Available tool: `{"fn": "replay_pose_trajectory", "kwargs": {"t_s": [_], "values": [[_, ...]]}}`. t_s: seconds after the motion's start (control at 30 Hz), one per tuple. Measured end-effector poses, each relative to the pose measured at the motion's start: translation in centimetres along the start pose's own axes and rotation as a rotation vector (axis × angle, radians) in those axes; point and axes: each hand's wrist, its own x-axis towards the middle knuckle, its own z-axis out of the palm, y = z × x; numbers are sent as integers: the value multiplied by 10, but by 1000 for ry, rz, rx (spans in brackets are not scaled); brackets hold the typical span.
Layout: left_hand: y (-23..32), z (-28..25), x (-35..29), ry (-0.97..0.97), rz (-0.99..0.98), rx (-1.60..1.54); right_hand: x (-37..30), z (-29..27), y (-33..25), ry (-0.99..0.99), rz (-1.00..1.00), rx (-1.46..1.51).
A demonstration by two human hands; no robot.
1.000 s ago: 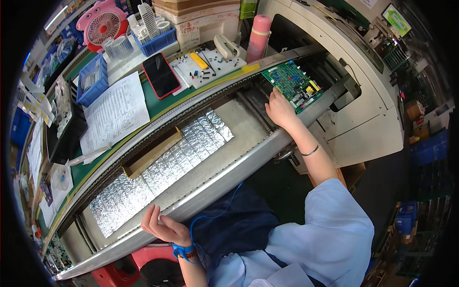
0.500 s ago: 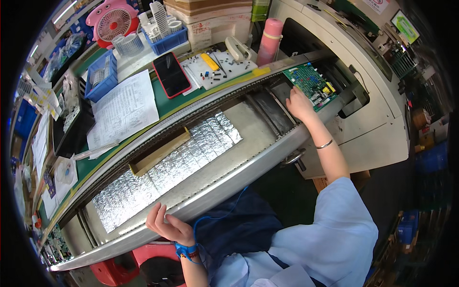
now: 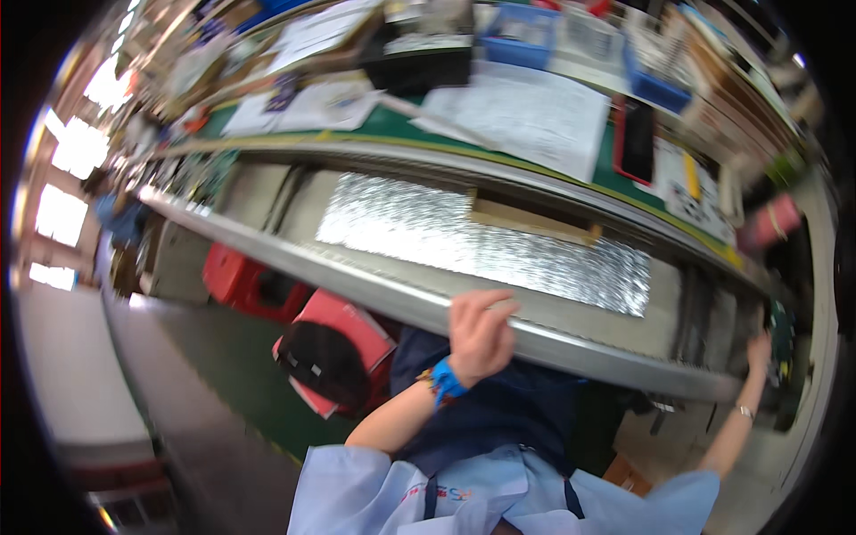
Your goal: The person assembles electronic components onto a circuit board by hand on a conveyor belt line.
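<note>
My left hand [image 3: 481,334], with a blue wrist strap [image 3: 448,379], is over the front metal rail [image 3: 406,310] of a long conveyor. Its fingers are loosely bent and apart, with nothing in them. Far to the right, my right hand [image 3: 758,352] reaches to the left edge of a green circuit board [image 3: 782,334] at the conveyor's right end. Blur and the small size hide whether those fingers grip the board or only touch it. A sheet of silver foil [image 3: 401,223] lies in the conveyor bed, with a tan bar [image 3: 530,218] along its far side.
Behind the conveyor, a green bench holds paper sheets [image 3: 535,111], a red-edged phone [image 3: 635,138], blue bins [image 3: 519,36] and a black tray [image 3: 415,67]. A pink bottle [image 3: 771,221] stands at right. Red stools [image 3: 334,348] are below left; more circuit boards [image 3: 192,174] sit at the conveyor's left end.
The view has swung left, so the conveyor and board appear shifted right. My left hand is still by the front rail, and my right hand is still at the circuit board.
</note>
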Motion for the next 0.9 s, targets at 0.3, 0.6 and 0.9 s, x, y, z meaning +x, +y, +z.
{"fn": "replay_pose_trajectory", "kwargs": {"t_s": [0.3, 0.6, 0.9], "values": [[8, 0, 2, 45, 24, 13, 23, -7, 16, -178, 217, -126], [8, 4, 12, 18, 54, -17, 1, -144, -157, 642, -397, 540], [-14, -49, 26, 89, -130, -85, -180, -250, -434, 312, -1310, 869]]}}
